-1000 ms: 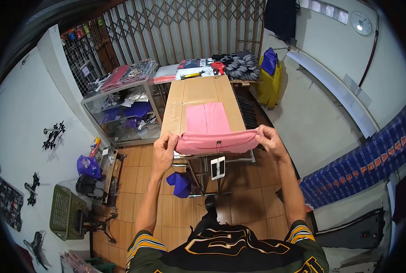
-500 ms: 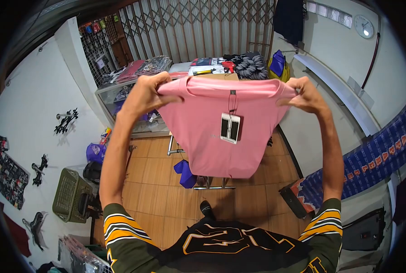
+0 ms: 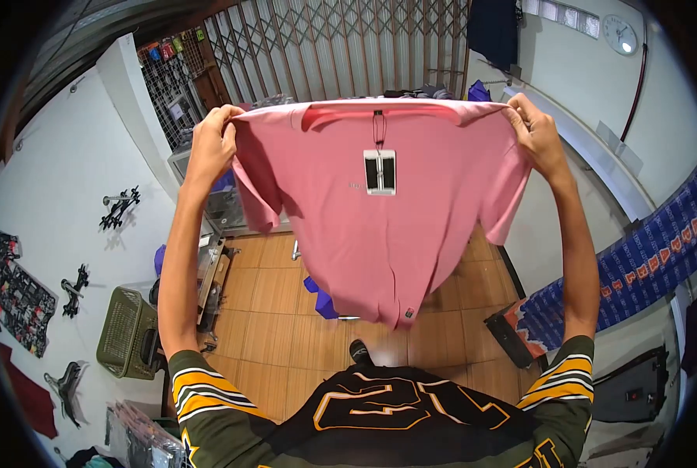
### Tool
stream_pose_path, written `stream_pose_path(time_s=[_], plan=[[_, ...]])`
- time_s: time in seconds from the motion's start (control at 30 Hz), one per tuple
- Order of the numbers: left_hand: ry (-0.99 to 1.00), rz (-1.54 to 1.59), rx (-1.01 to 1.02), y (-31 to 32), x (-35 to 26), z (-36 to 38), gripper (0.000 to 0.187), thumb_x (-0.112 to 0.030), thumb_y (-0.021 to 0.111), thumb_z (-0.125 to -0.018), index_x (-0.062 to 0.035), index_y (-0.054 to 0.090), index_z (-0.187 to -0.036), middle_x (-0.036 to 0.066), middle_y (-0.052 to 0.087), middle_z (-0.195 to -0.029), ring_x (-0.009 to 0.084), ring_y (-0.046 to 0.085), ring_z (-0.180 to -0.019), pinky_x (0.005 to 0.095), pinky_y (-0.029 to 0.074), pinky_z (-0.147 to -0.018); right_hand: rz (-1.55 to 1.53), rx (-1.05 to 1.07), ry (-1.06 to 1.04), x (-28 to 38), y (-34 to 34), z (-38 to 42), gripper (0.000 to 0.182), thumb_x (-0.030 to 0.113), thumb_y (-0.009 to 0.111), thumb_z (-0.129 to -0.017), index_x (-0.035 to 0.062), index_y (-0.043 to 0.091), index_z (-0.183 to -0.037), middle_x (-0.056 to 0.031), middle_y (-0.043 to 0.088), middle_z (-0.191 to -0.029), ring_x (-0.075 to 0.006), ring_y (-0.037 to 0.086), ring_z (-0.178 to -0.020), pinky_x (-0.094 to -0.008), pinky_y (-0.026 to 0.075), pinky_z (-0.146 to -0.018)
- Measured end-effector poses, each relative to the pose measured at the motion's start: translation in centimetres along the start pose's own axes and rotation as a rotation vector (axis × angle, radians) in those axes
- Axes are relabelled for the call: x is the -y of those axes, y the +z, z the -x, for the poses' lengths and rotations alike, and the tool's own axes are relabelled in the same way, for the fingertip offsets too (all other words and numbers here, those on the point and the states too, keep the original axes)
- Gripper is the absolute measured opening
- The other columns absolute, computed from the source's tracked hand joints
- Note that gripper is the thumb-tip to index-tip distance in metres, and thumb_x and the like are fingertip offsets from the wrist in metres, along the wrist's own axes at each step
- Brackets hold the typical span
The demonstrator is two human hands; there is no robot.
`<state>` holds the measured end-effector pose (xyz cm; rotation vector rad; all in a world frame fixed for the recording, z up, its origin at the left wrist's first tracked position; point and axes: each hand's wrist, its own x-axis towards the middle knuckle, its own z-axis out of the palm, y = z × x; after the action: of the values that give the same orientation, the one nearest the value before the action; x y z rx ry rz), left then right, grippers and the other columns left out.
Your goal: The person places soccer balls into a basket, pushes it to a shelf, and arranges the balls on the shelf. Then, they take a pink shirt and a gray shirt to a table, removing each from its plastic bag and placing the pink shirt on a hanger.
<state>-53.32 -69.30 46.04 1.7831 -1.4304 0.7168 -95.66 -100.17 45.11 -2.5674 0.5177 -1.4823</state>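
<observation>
A pink T-shirt [image 3: 333, 226] hangs stretched out in front of me, its neckline at the top and its sleeves dangling at both sides. My left hand [image 3: 214, 140] is closed on one shoulder, thumb and fingers pinching the cloth. At the opposite shoulder, my right hand [image 3: 537, 134] grips the fabric the same way. From the collar hangs a black-and-white tag [image 3: 380, 172] on a cord, lying against the chest. A small label [image 3: 408, 313] shows near the bottom hem, which is folded and blurred slightly.
Behind the shirt, a glass counter [image 3: 227, 210] is mostly hidden. To the left a green basket [image 3: 122, 331] stands by the wall. A blue lettered banner [image 3: 637, 265] leans at the right. A purple bag [image 3: 321, 299] shows below the shirt, above the tiled floor [image 3: 263, 296].
My hands have moved apart and slightly up, pulling the shirt wider. Its sleeves now hang free and the body drops lower, covering more of the counter behind.
</observation>
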Motion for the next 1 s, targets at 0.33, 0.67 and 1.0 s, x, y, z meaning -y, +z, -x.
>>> stream_pose_path(time_s=[0.33, 0.67, 1.0], plan=[[-0.062, 0.164, -0.015, -1.1, 0.4, 2.9, 0.013, -0.006, 0.057, -0.1, 0.0011, 0.065, -0.107, 0.011, 0.067, -0.092, 0.0169, 0.064, -0.084, 0.0298, 0.051, -0.079, -0.247, 0.307, 0.104, 2.9, -3.6, 0.9, 0.021, 0.02, 0.057, -0.104, 0.0025, 0.058, -0.094, 0.0027, 0.054, -0.071, -0.005, 0.046, -0.067, -0.0236, 0.04, -0.061], [-0.158, 0.235, 0.043, -1.9, 1.7, 3.6, 0.013, -0.012, 0.068, -0.096, 0.001, 0.07, -0.098, 0.0, 0.063, -0.074, 0.004, 0.05, -0.064, 0.0216, 0.042, -0.057, -0.353, 0.42, 0.182, -1.5, -1.0, -0.5, 0.026, 0.024, 0.063, -0.101, 0.0014, 0.062, -0.09, 0.0053, 0.054, -0.076, -0.0026, 0.045, -0.07, -0.0212, 0.039, -0.064], [-0.209, 0.181, 0.31, 9.0, 10.2, 0.3, 0.019, -0.017, 0.07, -0.094, 0.0017, 0.072, -0.097, 0.007, 0.066, -0.073, 0.0082, 0.055, -0.069, 0.027, 0.047, -0.064, -0.156, 0.498, 0.26, -11.4, 12.3, -4.7, 0.029, 0.028, 0.071, -0.091, 0.0001, 0.068, -0.084, 0.0007, 0.057, -0.068, -0.0077, 0.05, -0.065, -0.028, 0.043, -0.059]])
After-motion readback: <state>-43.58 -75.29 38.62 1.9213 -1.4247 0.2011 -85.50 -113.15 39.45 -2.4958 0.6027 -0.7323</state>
